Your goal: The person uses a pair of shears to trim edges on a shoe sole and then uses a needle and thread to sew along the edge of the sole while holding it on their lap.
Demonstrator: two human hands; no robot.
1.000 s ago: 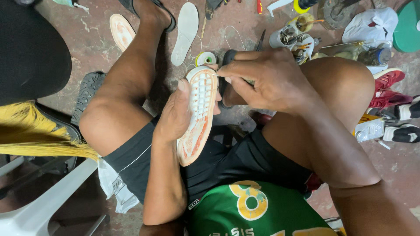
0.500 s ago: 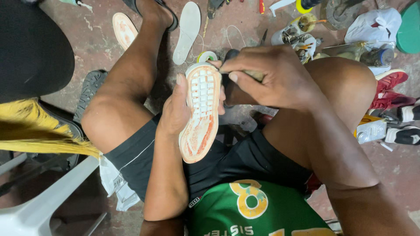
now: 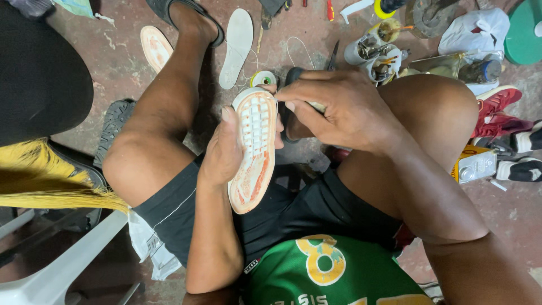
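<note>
My left hand [image 3: 226, 152] grips a shoe [image 3: 255, 152] turned sole up, its white and orange sole facing the camera, held between my knees. My right hand [image 3: 339, 110] is closed on a small pale tool at the toe end of the sole, fingertips pressed against its edge. What kind of tool it is I cannot tell. A thin white thread runs from the shoe down over my left thigh.
A white insole [image 3: 237, 45] and an orange-stained sole [image 3: 155, 48] lie on the floor ahead. A thread spool [image 3: 262, 77], tins of tools [image 3: 375, 56], a white bag [image 3: 471, 31], red shoes [image 3: 499, 110] and a yellow can [image 3: 471, 164] crowd the right. A white plastic chair [image 3: 51, 265] stands left.
The shoe has tilted slightly, its heel swinging toward my body. My right hand has shifted a little along the toe edge of the sole.
</note>
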